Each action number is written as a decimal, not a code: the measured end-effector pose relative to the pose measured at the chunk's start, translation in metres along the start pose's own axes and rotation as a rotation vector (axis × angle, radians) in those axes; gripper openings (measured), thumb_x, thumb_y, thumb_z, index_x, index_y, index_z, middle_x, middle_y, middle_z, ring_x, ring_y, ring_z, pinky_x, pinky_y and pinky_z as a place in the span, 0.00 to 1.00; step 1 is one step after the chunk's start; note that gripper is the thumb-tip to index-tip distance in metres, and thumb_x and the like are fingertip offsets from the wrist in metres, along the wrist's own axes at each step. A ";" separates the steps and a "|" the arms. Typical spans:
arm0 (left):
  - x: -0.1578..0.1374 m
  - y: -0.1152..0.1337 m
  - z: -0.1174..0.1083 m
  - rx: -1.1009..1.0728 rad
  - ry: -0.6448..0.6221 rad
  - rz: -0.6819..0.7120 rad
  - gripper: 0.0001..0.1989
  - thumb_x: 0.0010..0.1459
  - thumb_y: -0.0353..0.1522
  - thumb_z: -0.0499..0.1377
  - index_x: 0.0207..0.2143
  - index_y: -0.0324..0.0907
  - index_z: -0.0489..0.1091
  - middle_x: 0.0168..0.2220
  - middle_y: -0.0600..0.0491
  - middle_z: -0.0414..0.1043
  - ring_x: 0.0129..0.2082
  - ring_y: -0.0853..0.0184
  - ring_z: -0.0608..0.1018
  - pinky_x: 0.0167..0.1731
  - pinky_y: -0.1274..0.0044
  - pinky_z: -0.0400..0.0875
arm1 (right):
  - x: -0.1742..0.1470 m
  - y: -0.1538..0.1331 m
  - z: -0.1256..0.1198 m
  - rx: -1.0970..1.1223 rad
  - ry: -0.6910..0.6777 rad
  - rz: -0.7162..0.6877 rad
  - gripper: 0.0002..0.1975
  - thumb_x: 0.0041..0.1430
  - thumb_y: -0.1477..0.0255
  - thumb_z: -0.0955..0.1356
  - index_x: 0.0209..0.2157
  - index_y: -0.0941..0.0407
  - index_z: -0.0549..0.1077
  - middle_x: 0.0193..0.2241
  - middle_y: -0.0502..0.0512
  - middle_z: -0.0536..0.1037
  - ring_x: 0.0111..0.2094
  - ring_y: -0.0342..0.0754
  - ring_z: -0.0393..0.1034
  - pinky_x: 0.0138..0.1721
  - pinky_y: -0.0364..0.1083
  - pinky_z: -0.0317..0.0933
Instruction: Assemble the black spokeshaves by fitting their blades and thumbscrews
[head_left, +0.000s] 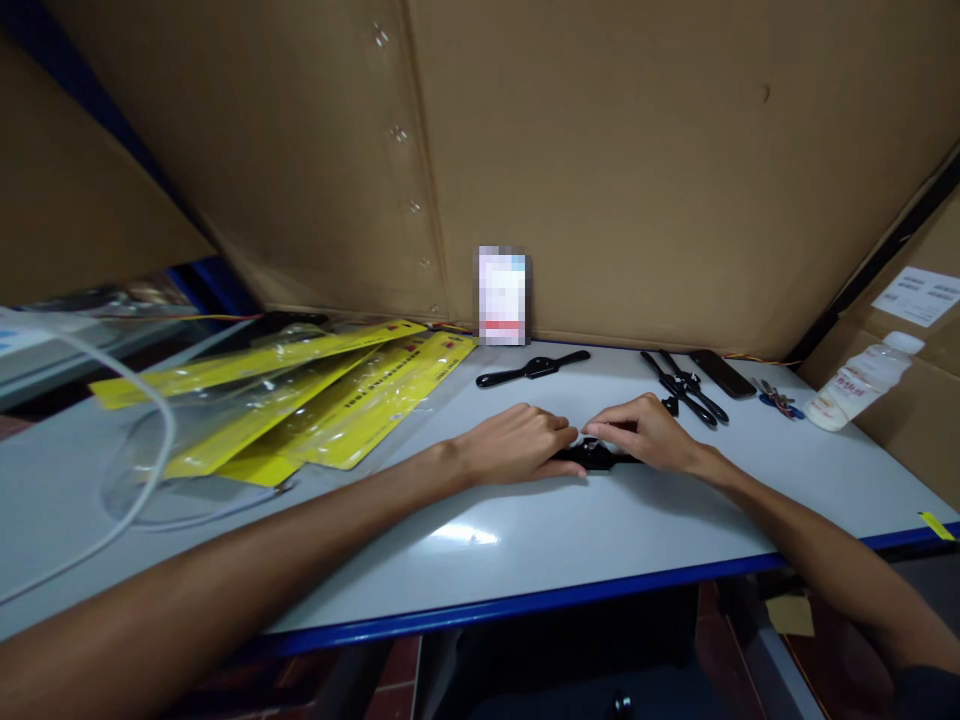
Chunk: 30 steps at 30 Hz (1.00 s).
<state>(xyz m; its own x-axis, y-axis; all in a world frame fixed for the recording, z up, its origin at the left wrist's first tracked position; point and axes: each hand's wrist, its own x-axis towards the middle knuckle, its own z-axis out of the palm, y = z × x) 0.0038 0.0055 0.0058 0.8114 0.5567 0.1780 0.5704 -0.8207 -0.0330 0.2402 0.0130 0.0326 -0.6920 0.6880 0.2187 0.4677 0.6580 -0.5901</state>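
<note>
A black spokeshave (598, 456) lies across the white tabletop in front of me, its handles pointing left and right. My left hand (521, 445) is closed around its left handle, with the thumb along the near side. Over the middle of the tool, my right hand (649, 432) has thumb and fingertips pinched together; whatever small part is between them is too small to make out. Part of the right handle shows beneath that hand. Another spokeshave (541, 368) lies farther back, and more black spokeshaves (684, 385) lie crossed together to the right.
Yellow-backed clear plastic packages (375, 400) are spread at left, near a white cable (161, 420). A phone-like lit screen (502, 297) leans on the cardboard wall (600, 180). At right are a dark phone (722, 373), keys (780, 400) and a bottle (862, 385). A blue edge (465, 612) borders the table.
</note>
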 end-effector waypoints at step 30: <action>0.001 0.001 0.000 0.036 0.034 0.020 0.32 0.70 0.55 0.45 0.34 0.39 0.73 0.29 0.47 0.77 0.24 0.63 0.76 0.24 0.73 0.55 | -0.004 0.002 0.001 0.048 0.005 0.012 0.06 0.62 0.70 0.70 0.39 0.56 0.79 0.29 0.51 0.78 0.27 0.42 0.66 0.30 0.42 0.58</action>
<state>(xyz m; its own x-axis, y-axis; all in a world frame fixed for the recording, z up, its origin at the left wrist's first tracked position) 0.0051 0.0047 0.0060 0.8185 0.5347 0.2104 0.5584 -0.8265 -0.0719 0.2438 0.0114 0.0297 -0.6839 0.6971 0.2154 0.4485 0.6345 -0.6295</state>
